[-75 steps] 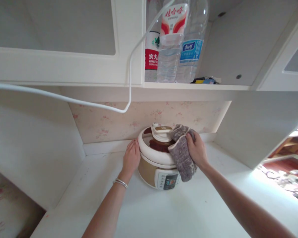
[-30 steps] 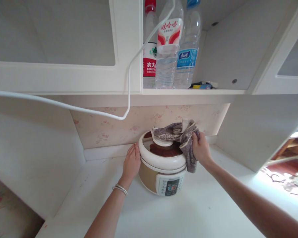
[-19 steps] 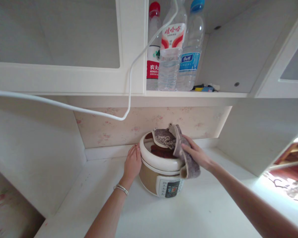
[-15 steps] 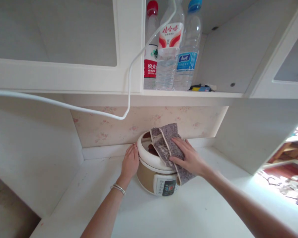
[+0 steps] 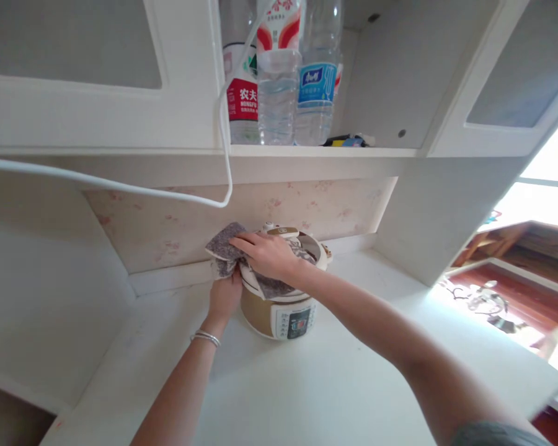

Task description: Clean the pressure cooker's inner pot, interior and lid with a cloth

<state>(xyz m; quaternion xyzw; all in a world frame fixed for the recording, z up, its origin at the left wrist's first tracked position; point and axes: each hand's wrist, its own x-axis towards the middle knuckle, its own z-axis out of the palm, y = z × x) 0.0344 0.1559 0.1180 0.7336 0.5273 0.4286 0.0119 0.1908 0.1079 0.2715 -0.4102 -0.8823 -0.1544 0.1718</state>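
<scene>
An electric pressure cooker (image 5: 259, 314) with a white rim and tan body stands on the white counter, its control panel facing me. My right hand (image 5: 270, 255) lies over a grey-brown patterned cloth (image 5: 227, 241), pressing it onto the left part of the cooker's lid. One end of the cloth juts past the rim, and another part hangs below my palm. At the cooker's left side is my left hand (image 5: 226, 292), a bracelet on its wrist. The cloth and the cooker hide its fingers.
A white cable (image 5: 167, 196) hangs across the view in front of the cabinet. Above, plastic bottles (image 5: 279, 93) and some small items (image 5: 348, 141) stand on the open shelf (image 5: 390, 152). A side panel (image 5: 413, 223) bounds the counter (image 5: 260, 384) at the right.
My right hand has moved the cloth left across the cooker's lid, from its right side towards my left hand. The lid's handle now shows. The view has shifted too.
</scene>
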